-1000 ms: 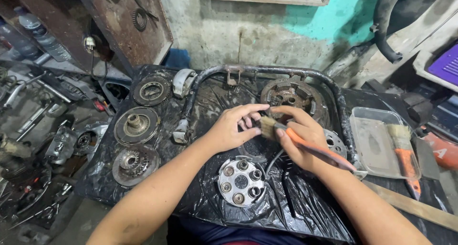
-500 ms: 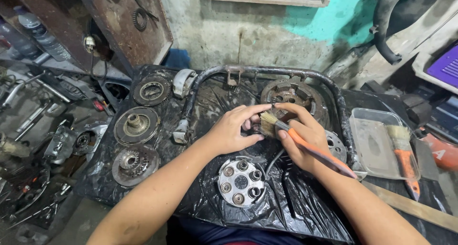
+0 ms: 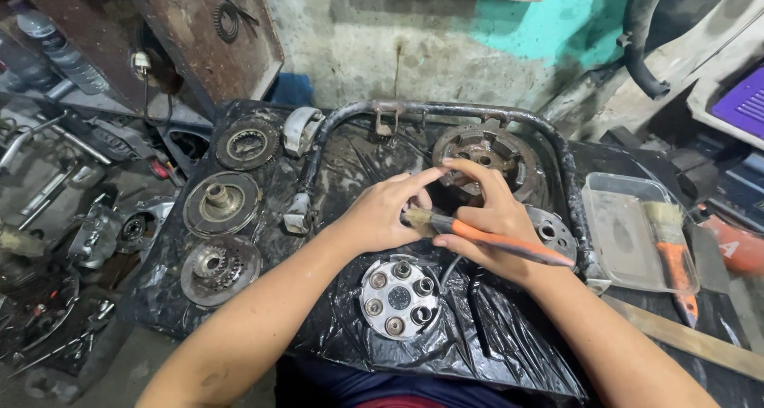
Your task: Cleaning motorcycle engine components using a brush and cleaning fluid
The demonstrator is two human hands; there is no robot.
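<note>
Head view | your right hand (image 3: 497, 229) grips an orange-handled brush (image 3: 477, 235), bristles at your left hand (image 3: 382, 213), whose fingers close around a small part hidden from view | both meet mid-table over black plastic sheet (image 3: 493, 328), round silver plate (image 3: 398, 297) just near, clutch hub (image 3: 485, 153) far.

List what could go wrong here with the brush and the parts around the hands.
1. The round metal plate lies just beneath the hands and could get knocked.
2. The right hand grips the orange-handled brush near the bristles; on the greasy black plastic sheet it could slip.
3. The left hand fingertips meet the right's, hiding what's between.
</note>
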